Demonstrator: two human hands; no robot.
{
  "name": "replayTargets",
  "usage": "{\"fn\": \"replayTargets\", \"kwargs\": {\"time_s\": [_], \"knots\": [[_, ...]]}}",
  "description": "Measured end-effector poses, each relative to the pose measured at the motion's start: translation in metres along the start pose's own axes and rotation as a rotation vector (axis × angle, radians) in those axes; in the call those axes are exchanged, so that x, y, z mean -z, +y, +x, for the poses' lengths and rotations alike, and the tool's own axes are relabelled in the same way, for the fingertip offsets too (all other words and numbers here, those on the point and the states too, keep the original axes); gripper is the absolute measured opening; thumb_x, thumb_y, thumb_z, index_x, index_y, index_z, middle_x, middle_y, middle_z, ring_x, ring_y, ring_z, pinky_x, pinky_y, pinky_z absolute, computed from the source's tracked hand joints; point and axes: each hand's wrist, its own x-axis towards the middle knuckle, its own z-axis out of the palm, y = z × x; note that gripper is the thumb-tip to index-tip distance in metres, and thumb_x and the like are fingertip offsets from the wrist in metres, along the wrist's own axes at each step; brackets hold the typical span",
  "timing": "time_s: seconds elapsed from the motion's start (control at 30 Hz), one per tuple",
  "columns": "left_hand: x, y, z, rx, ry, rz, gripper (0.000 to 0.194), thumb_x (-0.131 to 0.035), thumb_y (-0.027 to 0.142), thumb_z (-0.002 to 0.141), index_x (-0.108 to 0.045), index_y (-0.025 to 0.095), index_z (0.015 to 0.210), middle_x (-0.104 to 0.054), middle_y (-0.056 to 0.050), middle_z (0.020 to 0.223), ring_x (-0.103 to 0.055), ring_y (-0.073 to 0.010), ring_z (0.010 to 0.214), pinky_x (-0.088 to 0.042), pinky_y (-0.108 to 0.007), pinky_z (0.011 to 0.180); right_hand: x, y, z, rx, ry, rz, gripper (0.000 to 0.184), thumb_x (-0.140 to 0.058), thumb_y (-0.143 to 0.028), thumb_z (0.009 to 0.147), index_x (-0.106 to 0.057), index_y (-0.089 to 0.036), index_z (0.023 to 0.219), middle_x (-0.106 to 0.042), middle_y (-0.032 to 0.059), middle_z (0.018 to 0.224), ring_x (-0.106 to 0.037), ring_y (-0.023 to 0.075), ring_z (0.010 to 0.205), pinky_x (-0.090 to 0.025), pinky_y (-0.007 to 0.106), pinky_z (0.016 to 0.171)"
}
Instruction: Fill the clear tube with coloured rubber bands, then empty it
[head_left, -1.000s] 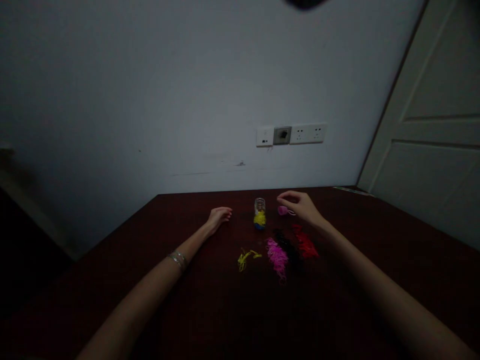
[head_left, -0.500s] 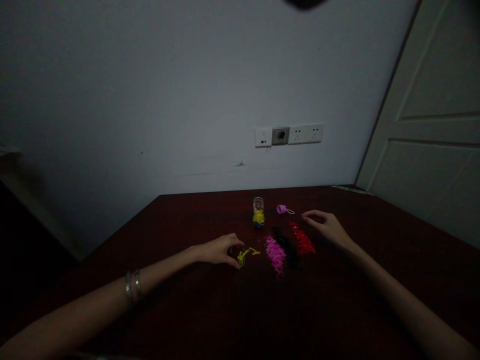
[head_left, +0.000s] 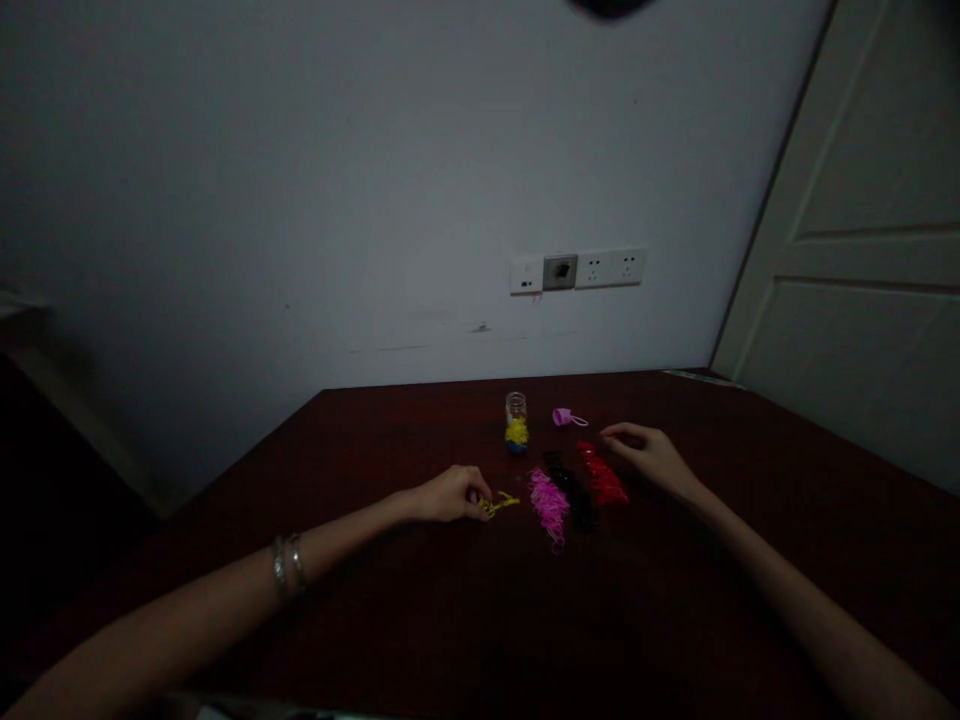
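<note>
My left hand rests low on the table, thumb and fingers closed on a few small yellow rubber bands. More yellow bands stick out to the right of the fingertips. My right hand lies by the red bands, loosely curved, its fingertips close together and no object visible in them. Between the hands are a pile of pink rubber bands and a dark, apparently black pile. A clear jar, uncapped, stands upright behind them with yellow and blue contents.
A pink cap with a loop lies to the right of the jar. The dark red table meets a pale wall with sockets. A white panelled door stands at the right. The scene is dim.
My left hand's fingers have closed from a spread grasp onto the yellow bands. The hand has shifted slightly right and away from me. My right hand stays nearly still.
</note>
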Motion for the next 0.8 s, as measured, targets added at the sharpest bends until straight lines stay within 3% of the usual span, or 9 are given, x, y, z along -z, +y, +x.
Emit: {"fn": "replayTargets", "kwargs": {"time_s": [0.23,0.4,0.53,0.67,0.8], "knots": [[-0.003,0.008,0.004,-0.039,-0.021,0.120,0.010,-0.059,0.014,0.071,-0.067,0.012,0.076,-0.060,-0.003,0.072,-0.052,-0.0089,0.062,-0.038,-0.017,0.058,-0.003,0.006,0.002,-0.003,-0.014,-0.002,0.030,-0.055,-0.040,0.071,-0.066,-0.016,0.085,-0.067,0.0060,0.079,-0.061,0.0194,0.071,-0.047,0.029,0.064],[-0.005,0.014,0.005,-0.136,-0.032,0.234,0.018,-0.048,0.005,0.070,-0.064,0.012,0.072,-0.060,-0.004,0.070,-0.050,-0.0086,0.059,-0.036,-0.018,0.058,-0.004,0.006,0.001,-0.019,-0.041,0.031,0.030,-0.054,-0.039,0.072,-0.065,-0.015,0.087,-0.067,0.0064,0.080,-0.061,0.0186,0.070,-0.047,0.029,0.062],[-0.005,0.011,0.007,-0.108,-0.024,0.196,0.015,-0.049,0.007,0.066,-0.063,0.011,0.068,-0.059,-0.002,0.065,-0.048,-0.0079,0.055,-0.034,-0.018,0.053,-0.005,0.004,0.000,-0.024,-0.052,0.054,0.029,-0.055,-0.038,0.071,-0.065,-0.015,0.086,-0.067,0.0061,0.080,-0.061,0.0186,0.070,-0.047,0.029,0.063],[0.007,0.005,0.018,-0.034,0.069,0.059,0.014,-0.051,0.011,0.065,-0.064,0.010,0.070,-0.060,-0.001,0.063,-0.049,-0.0090,0.056,-0.036,-0.018,0.053,-0.005,0.003,-0.001,-0.035,-0.064,0.053,0.030,-0.053,-0.038,0.072,-0.064,-0.014,0.088,-0.065,0.0058,0.079,-0.059,0.0183,0.070,-0.046,0.029,0.061],[0.031,-0.001,0.041,0.025,0.277,-0.170,0.018,-0.054,0.020,0.069,-0.067,0.010,0.076,-0.063,-0.004,0.065,-0.054,-0.0120,0.060,-0.041,-0.021,0.058,-0.005,0.002,-0.001,-0.015,-0.051,0.017,0.029,-0.052,-0.036,0.073,-0.064,-0.014,0.087,-0.065,0.0056,0.078,-0.059,0.0180,0.069,-0.046,0.029,0.062]]}}
